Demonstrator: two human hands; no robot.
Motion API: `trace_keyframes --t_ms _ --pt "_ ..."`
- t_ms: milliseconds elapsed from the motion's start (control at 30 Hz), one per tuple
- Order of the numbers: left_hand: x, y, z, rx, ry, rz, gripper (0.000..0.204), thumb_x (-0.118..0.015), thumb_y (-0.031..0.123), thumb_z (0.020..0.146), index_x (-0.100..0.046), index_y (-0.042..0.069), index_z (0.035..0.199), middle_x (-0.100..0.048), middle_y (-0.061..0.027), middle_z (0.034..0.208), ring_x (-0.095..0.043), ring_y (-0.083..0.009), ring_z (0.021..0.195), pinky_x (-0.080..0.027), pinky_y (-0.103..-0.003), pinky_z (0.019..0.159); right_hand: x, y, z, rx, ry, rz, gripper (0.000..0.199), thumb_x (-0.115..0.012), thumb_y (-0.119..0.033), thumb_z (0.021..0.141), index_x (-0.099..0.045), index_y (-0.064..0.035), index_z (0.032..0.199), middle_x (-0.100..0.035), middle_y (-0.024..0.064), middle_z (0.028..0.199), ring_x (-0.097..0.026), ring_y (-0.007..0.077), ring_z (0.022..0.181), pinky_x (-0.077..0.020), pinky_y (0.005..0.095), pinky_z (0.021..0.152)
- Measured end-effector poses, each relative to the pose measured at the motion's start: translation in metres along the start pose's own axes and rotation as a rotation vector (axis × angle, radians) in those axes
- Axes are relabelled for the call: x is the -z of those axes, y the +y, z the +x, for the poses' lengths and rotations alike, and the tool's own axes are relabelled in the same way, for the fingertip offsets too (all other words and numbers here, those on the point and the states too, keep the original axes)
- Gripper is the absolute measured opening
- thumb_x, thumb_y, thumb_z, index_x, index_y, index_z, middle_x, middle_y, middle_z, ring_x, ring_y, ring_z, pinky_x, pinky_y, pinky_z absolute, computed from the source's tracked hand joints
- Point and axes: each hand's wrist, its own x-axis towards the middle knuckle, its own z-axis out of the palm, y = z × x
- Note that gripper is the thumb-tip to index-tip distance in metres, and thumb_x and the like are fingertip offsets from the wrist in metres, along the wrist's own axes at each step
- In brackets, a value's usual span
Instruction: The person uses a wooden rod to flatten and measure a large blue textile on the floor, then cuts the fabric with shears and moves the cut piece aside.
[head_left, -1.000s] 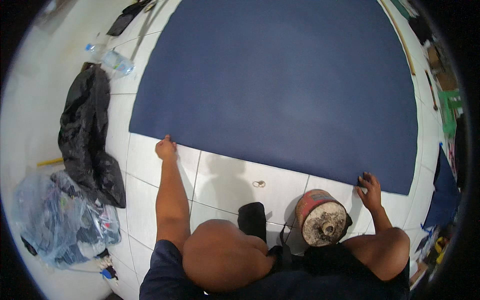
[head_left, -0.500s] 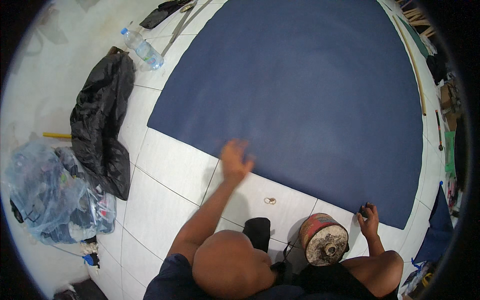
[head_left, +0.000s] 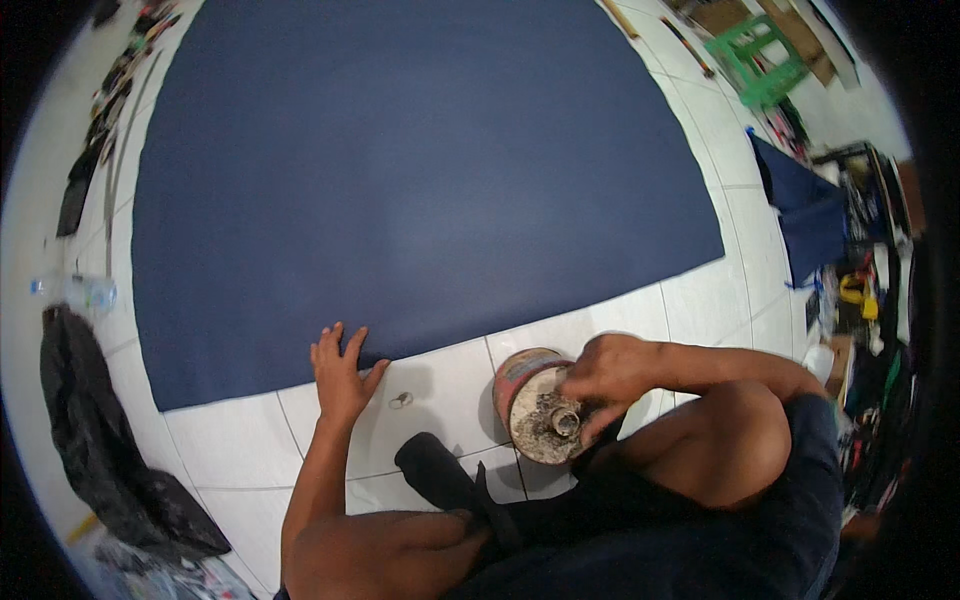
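A large dark blue sheet lies flat on the tiled floor. My left hand rests on its near edge, fingers spread, holding nothing. Close in front of me stands a round reddish can with a crusted, pale-grey top and a raised round knob in the middle. My right hand reaches over this top from the right, thumb and forefinger curled about the knob; the other fingers are partly hidden. Between the left hand and the can, a small ring-shaped thing lies on the tiles.
At the left are a clear plastic bottle, a black plastic bag and clear bags. A green stool, a dark blue cloth piece and mixed clutter line the right side. A black strap-like piece lies before me.
The view has swung to the right. My right hand has left the sheet's edge near a small dark thing and come onto the can's top. My left hand now lies still on the sheet's edge.
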Motion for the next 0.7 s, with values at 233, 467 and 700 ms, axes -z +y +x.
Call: trace_keyframes --t_ms 233,467,700 --pt "-0.005 0.015 0.008 -0.050 -0.014 -0.007 0.069 -0.080 0.031 0.077 -0.054 0.011 0.138 -0.041 -0.0270 0.145 -0.035 -0.0454 0.135 -0.029 -0.054 0.112 -0.034 -0.022 -0.004 0.098 0.132 -0.053 0.034 -0.067 -0.033 0.082 -0.052 -0.0096 0.101 -0.063 0.0106 0.074 -0.066 0.0326 0.069 -0.0503 0.0452 0.056" --pt "0.013 0.021 0.017 0.025 -0.130 -0.025 0.078 -0.085 0.030 0.072 -0.052 0.017 0.142 -0.040 -0.0237 0.142 -0.038 -0.0410 0.133 -0.038 -0.049 0.109 -0.029 -0.008 0.000 -0.099 0.476 0.083 0.031 -0.072 -0.032 0.076 -0.054 -0.0090 0.086 -0.057 0.0084 0.058 -0.060 0.0269 0.052 -0.0455 0.0388 0.047" --pt "0.014 0.024 0.025 0.007 -0.118 -0.010 0.078 -0.085 0.029 0.073 -0.052 0.016 0.142 -0.040 -0.0253 0.143 -0.038 -0.0419 0.133 -0.037 -0.050 0.109 0.018 0.019 0.009 -0.215 0.884 0.056 0.032 -0.077 -0.035 0.077 -0.057 -0.0107 0.083 -0.052 0.0035 0.049 -0.056 0.0217 0.042 -0.0395 0.0348 0.039"
